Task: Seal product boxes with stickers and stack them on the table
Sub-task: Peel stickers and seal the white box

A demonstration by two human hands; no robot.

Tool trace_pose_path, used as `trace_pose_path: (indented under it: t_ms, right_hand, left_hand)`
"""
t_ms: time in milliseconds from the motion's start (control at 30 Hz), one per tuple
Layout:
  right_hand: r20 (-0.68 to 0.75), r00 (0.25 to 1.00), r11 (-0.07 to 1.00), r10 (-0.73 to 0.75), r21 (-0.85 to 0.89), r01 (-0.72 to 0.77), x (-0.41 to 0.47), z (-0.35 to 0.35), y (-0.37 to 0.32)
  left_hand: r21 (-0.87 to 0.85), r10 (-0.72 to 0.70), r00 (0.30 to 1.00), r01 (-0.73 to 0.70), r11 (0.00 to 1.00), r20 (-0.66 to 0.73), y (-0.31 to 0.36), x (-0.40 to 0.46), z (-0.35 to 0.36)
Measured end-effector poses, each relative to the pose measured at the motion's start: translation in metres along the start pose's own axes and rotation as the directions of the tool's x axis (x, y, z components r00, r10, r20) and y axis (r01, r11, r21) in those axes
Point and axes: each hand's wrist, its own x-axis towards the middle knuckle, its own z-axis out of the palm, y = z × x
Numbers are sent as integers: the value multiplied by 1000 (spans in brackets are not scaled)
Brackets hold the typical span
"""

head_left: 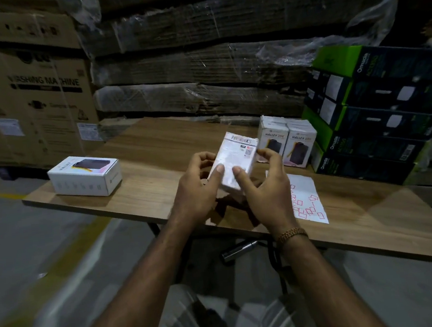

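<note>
Big brown cartons (25,84) and shrink-wrapped cardboard (199,59) are filling the background from 10 to 1 o'clock. The wooden desk (139,197) is stretching across the middle, and a stack of dark green-edged boxes (373,111) is sitting on it at 3 o'clock. At 9 o'clock one white product box (85,175) is lying flat on the desk, well apart from everything else. Two more white boxes (286,140) are standing upright side by side, touching each other, just left of the dark stack. A white sticker sheet (306,196) with red outlines is lying flat at 4 o'clock, partly behind the right wrist.

Both forearms are reaching forward from 6 o'clock. The held box (233,159) is tilting above the desk at centre. The left hand (199,188) is curling round its left edge, thumb pressing on the near face. The right hand (267,184) is mirroring it, thumb on the face, fingers wrapping the right edge: both grips are holding this box.
</note>
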Motion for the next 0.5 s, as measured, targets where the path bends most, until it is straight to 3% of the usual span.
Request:
trace_pose_path:
  t_ms: [100, 267, 500]
  right_hand:
    - [53, 998, 999, 32, -22, -31, 10, -11, -14]
    - [344, 939, 995, 25, 83, -57, 15, -32, -23]
    - [270, 949, 962, 165, 168, -215, 10, -30, -22]
  left_hand:
    - [-94, -67, 997, 70, 993, 32, 4, 0, -2]
    - [-177, -40, 997, 28, 984, -63, 10, -8, 1]
    - [4, 10, 990, -9, 1000, -143, 13, -9, 1]
